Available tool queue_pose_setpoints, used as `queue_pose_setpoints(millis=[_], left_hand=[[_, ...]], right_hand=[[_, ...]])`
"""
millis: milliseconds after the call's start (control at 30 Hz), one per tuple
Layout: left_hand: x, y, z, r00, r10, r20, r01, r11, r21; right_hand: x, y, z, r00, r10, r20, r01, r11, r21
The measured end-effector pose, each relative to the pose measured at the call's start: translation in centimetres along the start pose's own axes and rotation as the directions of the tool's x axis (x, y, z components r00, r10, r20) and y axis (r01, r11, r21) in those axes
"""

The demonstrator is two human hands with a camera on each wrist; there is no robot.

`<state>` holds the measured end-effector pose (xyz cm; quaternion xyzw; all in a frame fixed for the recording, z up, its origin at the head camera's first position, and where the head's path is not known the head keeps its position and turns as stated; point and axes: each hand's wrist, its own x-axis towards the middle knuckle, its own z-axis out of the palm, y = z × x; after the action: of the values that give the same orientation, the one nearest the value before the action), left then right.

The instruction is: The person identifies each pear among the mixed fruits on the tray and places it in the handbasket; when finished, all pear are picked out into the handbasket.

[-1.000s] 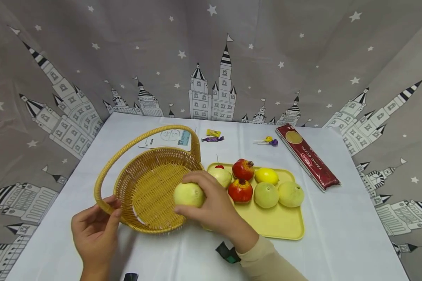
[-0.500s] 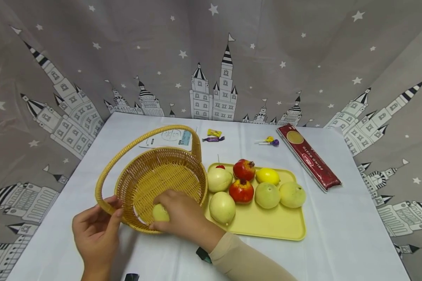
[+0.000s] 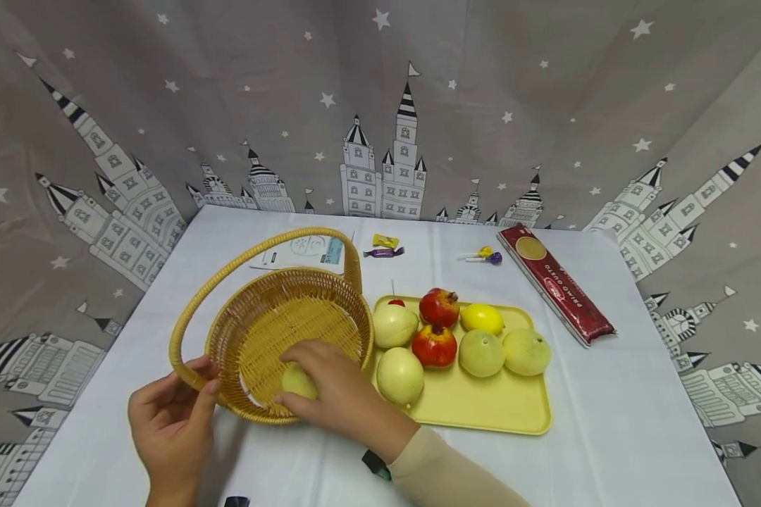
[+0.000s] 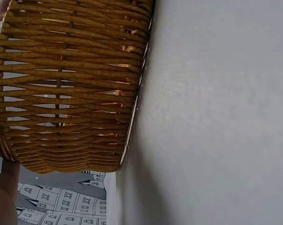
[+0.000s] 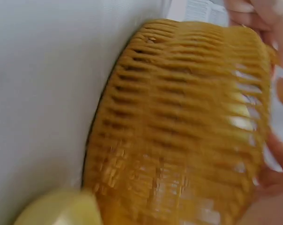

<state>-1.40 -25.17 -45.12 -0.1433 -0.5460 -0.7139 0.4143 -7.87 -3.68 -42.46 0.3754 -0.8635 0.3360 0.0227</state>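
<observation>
In front of me the person's left hand (image 3: 174, 422) pinches the near foot of the handle (image 3: 352, 270) on a wicker basket (image 3: 273, 341). Down inside the basket, the right hand (image 3: 336, 387) grips a pale green fruit (image 3: 298, 381), thumb and fingers curled round it. Just right of the basket I see a yellow tray (image 3: 482, 405) bearing more pale fruits (image 3: 400, 377), two pomegranates (image 3: 434, 346) and a lemon (image 3: 482, 319); beyond the basket lie two wrapped candies (image 3: 383, 253)
</observation>
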Motion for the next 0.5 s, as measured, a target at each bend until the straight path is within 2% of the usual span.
queue_pose_setpoints(millis=[67,133,233,367,500], left_hand=[[-0.2,-0.2,-0.3,1.000,-0.007,-0.004,0.007,1.000,0.007],[-0.3,-0.4,-0.5,1.000,-0.017,-0.008,0.018,1.000,0.026],[-0.6,-0.4,-0.5,0.999,-0.032,-0.031,0.033,0.999,0.032],[-0.7,-0.3,-0.3,0.997,-0.056,-0.060,0.059,0.997,0.048],[-0.5,-0.3,-0.1,0.997,-0.065,-0.052,0.068,0.996,0.055]], right_hand=[[-1.1,0.7,-1.2,0.995,-0.028,-0.097,0.038,0.994,0.098],[-2.4,1.8,-2.6,0.983,-0.021,-0.183,0.049,0.988,0.148],[-4.6,3.7,-4.1,0.966,0.068,-0.250,-0.022,0.983,0.182],[-6.9,6.0,-4.8,0.957,0.178,-0.227,-0.148,0.978,0.147],[-8.3,7.2,-4.5,0.967,0.195,-0.161,-0.191,0.981,0.042]])
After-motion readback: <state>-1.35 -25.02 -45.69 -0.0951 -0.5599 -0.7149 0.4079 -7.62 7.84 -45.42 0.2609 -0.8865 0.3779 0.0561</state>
